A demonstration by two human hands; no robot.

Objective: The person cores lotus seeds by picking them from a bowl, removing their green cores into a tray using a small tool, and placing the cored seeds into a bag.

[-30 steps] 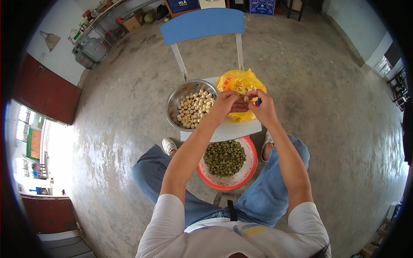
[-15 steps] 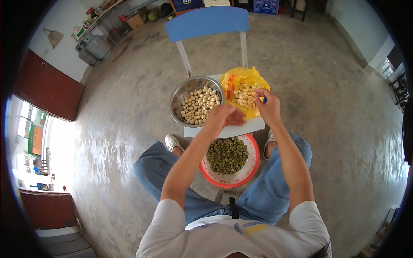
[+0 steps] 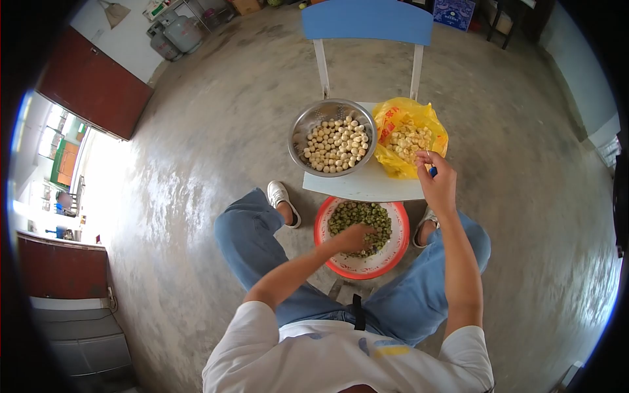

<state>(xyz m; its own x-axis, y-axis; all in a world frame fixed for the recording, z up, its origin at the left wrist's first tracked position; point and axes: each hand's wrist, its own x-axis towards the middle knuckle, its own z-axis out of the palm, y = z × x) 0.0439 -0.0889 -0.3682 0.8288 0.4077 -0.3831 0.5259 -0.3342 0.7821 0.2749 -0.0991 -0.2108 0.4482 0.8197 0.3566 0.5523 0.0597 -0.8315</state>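
My left hand (image 3: pixel 356 239) reaches down into a white enamel basin with a red rim (image 3: pixel 401 226), fingers apart among many small green round pieces (image 3: pixel 350 213) that look like unpeeled lotus seeds. Raised at the bag's front edge, my right hand (image 3: pixel 438 177) is closed on a small blue-handled tool (image 3: pixel 433 171) with a thin metal tip. The yellow plastic bag (image 3: pixel 393 165) holds pale broken pieces (image 3: pixel 407 139). Left of it stands a steel colander (image 3: pixel 298 128) full of round cream-coloured seeds (image 3: pixel 335 145).
Colander and bag rest on the white seat (image 3: pixel 367 188) of a chair with a blue backrest (image 3: pixel 367 21); the basin sits below its front edge. My legs in jeans (image 3: pixel 252 229) flank the basin. Gas cylinders (image 3: pixel 182 34) and a dark red door (image 3: pixel 95 82) are at the left.
My left hand has moved from above the seat down into the basin. My right hand stays by the bag, holding the tool. The whole view has shifted a little.
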